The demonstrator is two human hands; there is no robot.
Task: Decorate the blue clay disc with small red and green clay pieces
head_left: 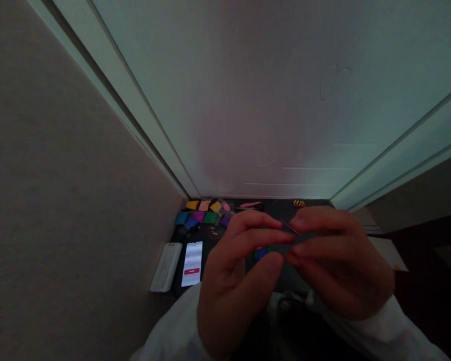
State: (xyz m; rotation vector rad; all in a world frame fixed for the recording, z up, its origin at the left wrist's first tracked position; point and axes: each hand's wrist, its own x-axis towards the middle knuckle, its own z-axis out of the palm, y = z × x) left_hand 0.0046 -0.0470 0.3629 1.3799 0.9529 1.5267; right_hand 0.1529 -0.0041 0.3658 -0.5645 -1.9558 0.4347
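My left hand [244,273] and my right hand [340,258] are raised close together over the dark table, fingers bent and tips almost meeting. A thin dark stick [288,226] slants between the upper fingers of both hands, its right end at my right fingers. Whatever small thing may lie between the lower fingertips is hidden. Below and behind my left fingers shows a small blue, green and pink piece [262,253], partly covered. Several coloured clay packets, among them a green one [211,217], lie beyond my left hand.
A lit phone [192,264] and a white flat case [166,267] lie at the left. Toward the back are a pink-handled tool [250,204] and a small yellow-dotted red piece [298,203]. A white panel [266,100] rises behind the table; a wall [78,225] stands left.
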